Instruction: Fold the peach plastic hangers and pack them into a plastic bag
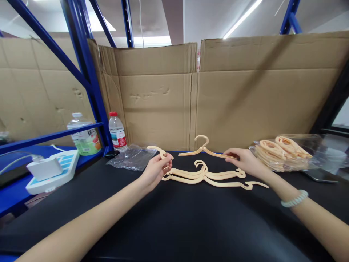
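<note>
My left hand (155, 171) is closed, pinching a small cream hooked hanger piece (156, 149) between thumb and fingers. With its fingers closed, my right hand (244, 160) holds the right arm end of a cream clothes hanger (203, 149). That hanger's hook points up, and its left arm ends in a plain tip. In front of it, several cream hangers (188, 180) lie overlapped on the black tabletop (201, 218). A curved hooked piece (257, 183) sits at the right end of the nearest one; whether it is joined on cannot be seen.
Clear bags with more cream hanger parts (283, 151) lie at right, beside a dark flat object (320, 176). An empty-looking plastic bag (133, 157) and a red-capped bottle (117, 133) are at left. A power strip (58, 171) stands further left. Cardboard (155, 102) walls the back.
</note>
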Motion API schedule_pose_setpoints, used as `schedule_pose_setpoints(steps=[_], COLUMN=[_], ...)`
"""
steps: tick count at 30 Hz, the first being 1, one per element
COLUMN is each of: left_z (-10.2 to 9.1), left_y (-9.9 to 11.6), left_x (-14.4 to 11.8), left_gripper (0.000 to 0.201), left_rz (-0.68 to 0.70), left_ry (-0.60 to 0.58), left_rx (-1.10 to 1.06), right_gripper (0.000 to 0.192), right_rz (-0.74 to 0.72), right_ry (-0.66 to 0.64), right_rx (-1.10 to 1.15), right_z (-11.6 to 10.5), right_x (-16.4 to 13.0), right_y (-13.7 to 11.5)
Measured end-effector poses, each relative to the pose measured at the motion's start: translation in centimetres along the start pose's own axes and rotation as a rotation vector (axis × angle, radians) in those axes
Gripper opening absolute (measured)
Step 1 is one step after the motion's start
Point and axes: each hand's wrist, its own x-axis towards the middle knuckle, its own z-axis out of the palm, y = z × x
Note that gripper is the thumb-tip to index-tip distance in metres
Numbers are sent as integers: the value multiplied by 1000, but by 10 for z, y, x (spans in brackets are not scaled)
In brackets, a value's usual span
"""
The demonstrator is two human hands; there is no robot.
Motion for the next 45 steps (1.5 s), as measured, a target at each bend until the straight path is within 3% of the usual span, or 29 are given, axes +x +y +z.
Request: schedule_pose_setpoints(steps=[5,11,14,30,45], left_z=[-5,-3,0,8,8], left_y=[7,2,2,1,-7], left_x=[7,3,-2,-13,-12], left_gripper=[10,18,18,21,28], left_rz=[-1,-96,-147,-261,-166], left_ry=[-27,-252,-305,-150,64], left_rx=[-107,-210,-257,-298,-216], right_gripper=[34,42,43,37,29], right_rz=[51,76,72,15,-48], right_ry=[-52,-53,-52,-26,-6], right_rx=[128,197,175,108,71], right_z=[-15,-16,-18,-17,-11], right_x=[-20,-23,-22,-22,-23], right_y=[-14,-7,-8,-17,-22])
